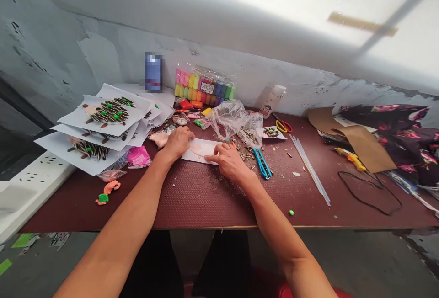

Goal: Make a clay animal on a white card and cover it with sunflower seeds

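Note:
A small white sheet of paper (189, 155) lies on the table in front of me, with a pale pink patch (198, 149) on it that looks like flattened clay or a drawing. Fingers curled, my left hand (179, 142) grips the sheet's upper left edge. My right hand (229, 160) lies over the right end, thumb and forefinger apart and touching the paper by the pink patch. Just right of that hand are loose striped sunflower seeds (244, 154) and a teal-handled cutter or pliers (262, 164). A lump of pale pink clay (158, 140) sits beside my left wrist.
Paper sheets with seed hedgehogs (109, 114) are stacked at left. A pack of coloured clay (206, 88), a clear plastic bag (231, 117) and a bottle (273, 100) stand at the back. Scissors (283, 125), glue sticks (310, 170) and a yellow glue gun (355, 158) with cord lie right.

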Demonstrator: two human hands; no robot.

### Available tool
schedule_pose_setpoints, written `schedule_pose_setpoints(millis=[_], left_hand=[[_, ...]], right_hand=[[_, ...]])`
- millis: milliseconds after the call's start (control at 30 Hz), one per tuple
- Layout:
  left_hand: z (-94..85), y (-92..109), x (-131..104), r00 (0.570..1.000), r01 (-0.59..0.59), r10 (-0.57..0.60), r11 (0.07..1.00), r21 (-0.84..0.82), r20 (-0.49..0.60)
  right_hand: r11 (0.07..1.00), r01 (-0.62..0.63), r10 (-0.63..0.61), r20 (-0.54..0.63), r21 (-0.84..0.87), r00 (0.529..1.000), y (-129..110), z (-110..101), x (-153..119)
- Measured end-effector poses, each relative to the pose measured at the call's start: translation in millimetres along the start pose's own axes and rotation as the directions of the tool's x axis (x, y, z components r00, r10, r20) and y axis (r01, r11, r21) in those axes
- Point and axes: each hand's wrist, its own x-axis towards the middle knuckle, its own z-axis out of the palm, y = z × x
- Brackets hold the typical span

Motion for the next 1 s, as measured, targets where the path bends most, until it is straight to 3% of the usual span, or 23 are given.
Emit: schedule_pose_setpoints(millis=[133, 267, 433, 633, 733, 867, 1000], left_hand=[[-0.2, 1.3, -0.6, 1.000, -0.010, 0.010, 1.000, 0.001, 0.009], [-7.7, 5.7, -2.1, 0.997, -0.009, 0.008, 1.000, -0.010, -0.079], [-21.3, 6.4, -5.6, 0.971, 0.117, -0.111, 0.993, 0.018, -0.213], [-19.3, -6.9, -11.2, 0.952, 0.239, -0.226, 0.970, 0.041, -0.207], [-17.2, -14.0, -9.9, 0.930, 0.272, -0.262, 0.962, 0.004, -0.259], [-12.7, -19.0, -1.9, 0.899, 0.194, -0.250, 0.964, -0.184, -0.359], [1.4, -16.0, 6.4, 0.945, 0.053, -0.140, 0.957, -0.285, -0.295]], right_hand=[[0.997, -0.044, 0.047, -0.068, 0.058, 0.997, 1.4, 3.8, 1.6], [0.997, -0.052, 0.058, -0.120, 0.054, 0.991, 3.4, 9.7, 4.5], [0.991, -0.110, 0.126, -0.273, 0.073, 0.954, 7.2, 16.6, 6.4], [0.983, -0.168, 0.182, -0.318, 0.069, 0.931, 10.7, 22.7, 7.3], [0.982, -0.168, 0.190, -0.347, 0.092, 0.919, 10.9, 23.4, 7.2], [0.982, -0.167, 0.188, -0.363, 0.089, 0.913, 9.6, 21.7, 6.2], [0.981, -0.180, 0.195, -0.337, 0.075, 0.921, 7.1, 19.7, 5.3]])
